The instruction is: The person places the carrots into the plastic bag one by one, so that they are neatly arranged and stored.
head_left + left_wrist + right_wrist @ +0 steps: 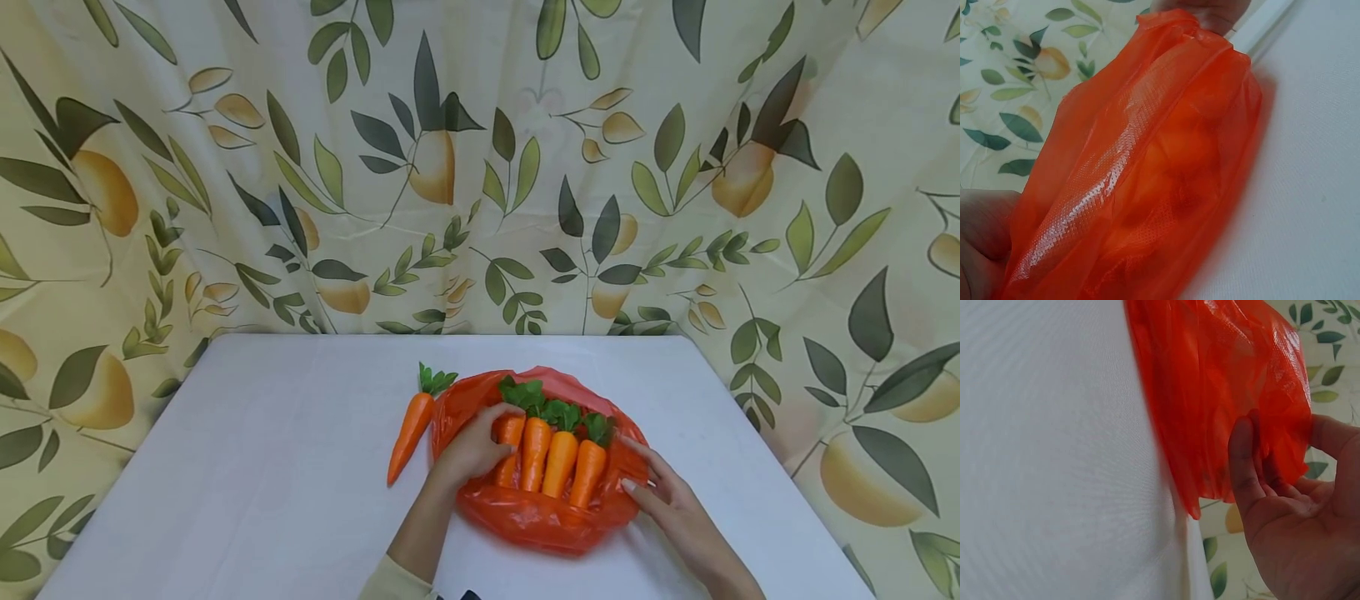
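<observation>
An orange plastic bag lies open on the white table, with several orange carrots with green tops side by side in it. My left hand curls over the leftmost carrot at the bag's left rim. My right hand is at the bag's right rim. In the right wrist view its thumb and fingers pinch the edge of the bag. The left wrist view is filled by the bag, with my left palm beside it.
One more carrot lies loose on the table just left of the bag. A curtain printed with leaves and fruit hangs behind and around the table. The table's edges run close on the far side and the right.
</observation>
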Demonstrator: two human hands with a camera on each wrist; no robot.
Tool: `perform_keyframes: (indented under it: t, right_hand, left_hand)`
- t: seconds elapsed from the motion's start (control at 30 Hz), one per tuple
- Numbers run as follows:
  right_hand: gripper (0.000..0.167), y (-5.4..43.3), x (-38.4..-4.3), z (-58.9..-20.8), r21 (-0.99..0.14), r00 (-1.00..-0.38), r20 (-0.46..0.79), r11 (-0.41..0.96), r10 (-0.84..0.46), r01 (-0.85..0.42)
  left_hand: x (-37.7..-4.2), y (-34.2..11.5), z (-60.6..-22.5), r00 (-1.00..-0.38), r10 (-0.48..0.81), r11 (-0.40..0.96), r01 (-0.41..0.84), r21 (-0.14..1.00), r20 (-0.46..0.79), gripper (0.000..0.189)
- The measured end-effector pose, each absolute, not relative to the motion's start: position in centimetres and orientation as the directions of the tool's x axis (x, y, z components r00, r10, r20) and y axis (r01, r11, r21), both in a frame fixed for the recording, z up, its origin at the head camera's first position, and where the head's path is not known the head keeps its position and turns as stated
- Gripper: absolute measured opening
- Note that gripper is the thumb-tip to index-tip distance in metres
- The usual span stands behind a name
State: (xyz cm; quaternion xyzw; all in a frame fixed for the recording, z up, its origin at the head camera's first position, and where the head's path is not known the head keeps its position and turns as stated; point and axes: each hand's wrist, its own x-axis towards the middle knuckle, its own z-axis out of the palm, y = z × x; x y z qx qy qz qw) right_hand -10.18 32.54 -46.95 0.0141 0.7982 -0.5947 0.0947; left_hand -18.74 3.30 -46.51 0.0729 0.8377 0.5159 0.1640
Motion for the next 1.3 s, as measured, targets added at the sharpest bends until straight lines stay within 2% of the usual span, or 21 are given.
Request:
perform_keyframes:
  t: [0.5, 0.9, 1.13, 1.3]
  right_hand:
    - [0.063, 32.6, -10.2, -47.0, -0.952, -0.985, -0.144, 0.284, -0.094, 0.112]
    - [0.061, 32.4, -10.1, -47.0, -0.956, -0.987, -0.126, 0.278, -0.095, 0.096]
    - [0.062, 32.4, -10.1, -46.9, -0.956, -0.985, -0.141, 0.272, -0.096, 0.110]
    - [0.063, 32.5, -10.2, -47.1, -0.953, -0.984, -0.148, 0.279, -0.094, 0.116]
  left_hand:
    - [-18.9, 3.2, -46.8, -0.939, 0.307, 0.420, -0.014, 0.907, -0.157, 0.046]
    - [-18.9, 3.2, -46.8, -0.933, 0.299, 0.432, -0.055, 0.900, -0.200, 0.043]
    - [-19.1, 3.0, -46.2, -0.943, 0.306, 0.360, -0.015, 0.933, -0.133, 0.041]
    - [-19.2, 2.9, -45.6, -0.942, 0.321, 0.364, 0.030, 0.931, -0.095, 0.041]
